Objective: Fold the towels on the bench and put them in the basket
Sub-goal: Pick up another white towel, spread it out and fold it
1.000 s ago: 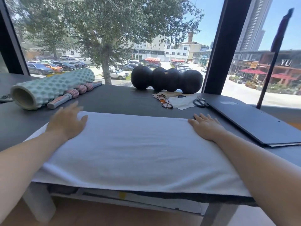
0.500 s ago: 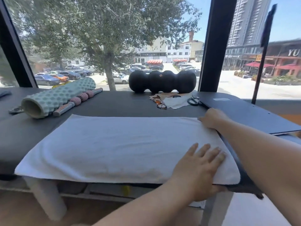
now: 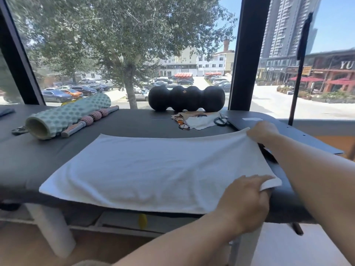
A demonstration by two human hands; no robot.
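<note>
A white rectangular terry towel [image 3: 153, 169] lies spread flat on the dark grey padded counter [image 3: 28, 162], its near edge along the counter's front. The left hand [image 3: 247, 200] grips the towel's near right corner, lifting it slightly; the right hand [image 3: 262, 131] pinches the far right corner, beside black-handled scissors [image 3: 221, 120]

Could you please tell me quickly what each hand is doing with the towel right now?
Left hand: grips the near right corner of the white towel.
Right hand: grips the towel's far right corner, fingers curled around it.
</note>
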